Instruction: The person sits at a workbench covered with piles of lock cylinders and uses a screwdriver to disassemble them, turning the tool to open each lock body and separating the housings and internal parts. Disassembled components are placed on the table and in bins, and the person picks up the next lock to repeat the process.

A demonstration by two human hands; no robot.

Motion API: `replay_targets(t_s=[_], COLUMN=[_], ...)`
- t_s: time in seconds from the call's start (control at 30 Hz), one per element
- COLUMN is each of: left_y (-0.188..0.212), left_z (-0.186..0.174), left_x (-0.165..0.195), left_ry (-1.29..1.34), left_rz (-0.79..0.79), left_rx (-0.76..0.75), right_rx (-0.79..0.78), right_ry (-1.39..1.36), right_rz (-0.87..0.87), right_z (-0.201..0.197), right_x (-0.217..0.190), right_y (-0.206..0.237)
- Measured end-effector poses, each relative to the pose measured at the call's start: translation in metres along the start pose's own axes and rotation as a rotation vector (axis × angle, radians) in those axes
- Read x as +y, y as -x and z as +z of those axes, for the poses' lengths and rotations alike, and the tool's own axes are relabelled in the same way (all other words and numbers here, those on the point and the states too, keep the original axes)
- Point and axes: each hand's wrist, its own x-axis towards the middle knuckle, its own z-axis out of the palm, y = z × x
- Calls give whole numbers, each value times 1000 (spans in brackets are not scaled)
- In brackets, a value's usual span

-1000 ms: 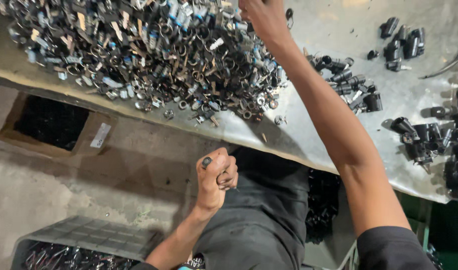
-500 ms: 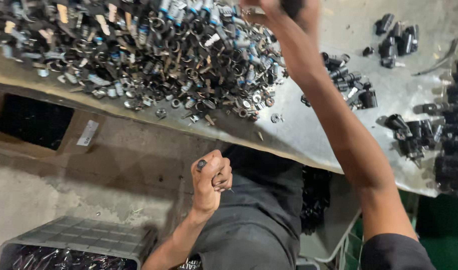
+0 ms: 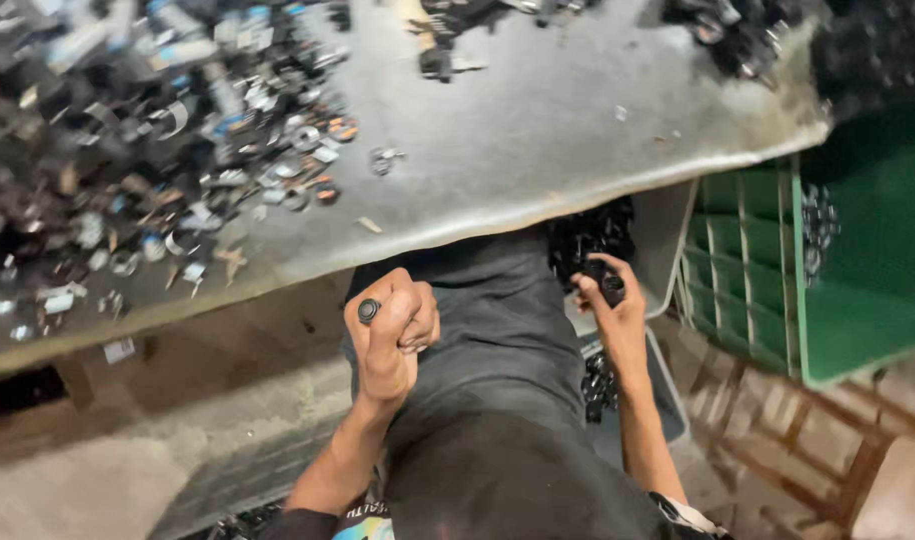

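My left hand (image 3: 395, 335) is a closed fist over my lap, gripping a small dark round metal part (image 3: 368, 310) that sticks out at the top of the fist. Down at my right side, below the table edge, my right hand (image 3: 609, 305) pinches a small black part (image 3: 611, 287) just above a grey bin of black parts (image 3: 589, 240). A large heap of small metal parts (image 3: 147, 150) covers the left half of the grey table (image 3: 537, 130).
A green plastic crate (image 3: 827, 270) stands to the right of the table, with a wooden frame (image 3: 777, 430) below it. More black parts (image 3: 747, 30) lie at the table's far right. The concrete floor (image 3: 97, 470) shows at the left.
My right hand has come back from the heap on the table and dropped to the bin at my right side. The view has swung right. My left fist stays over my lap.
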Motion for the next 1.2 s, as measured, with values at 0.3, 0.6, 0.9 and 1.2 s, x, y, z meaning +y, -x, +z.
replay_targets(t_s=[0.3, 0.6, 0.9, 1.2], left_y=[0, 20, 39, 28], left_z=[30, 16, 28, 22], left_x=[-8, -9, -12, -15], left_ry=[-116, -119, -278, -220], left_rz=[-17, 24, 61, 16], left_rx=[-108, 92, 5, 27], right_rx=[260, -498, 335, -147], right_ry=[1312, 327, 949, -177], right_rz=[-383, -475, -1124, -886], right_z=[-24, -32, 52, 21], right_x=[13, -124, -182, -152], right_y=[-71, -46, -166, -107])
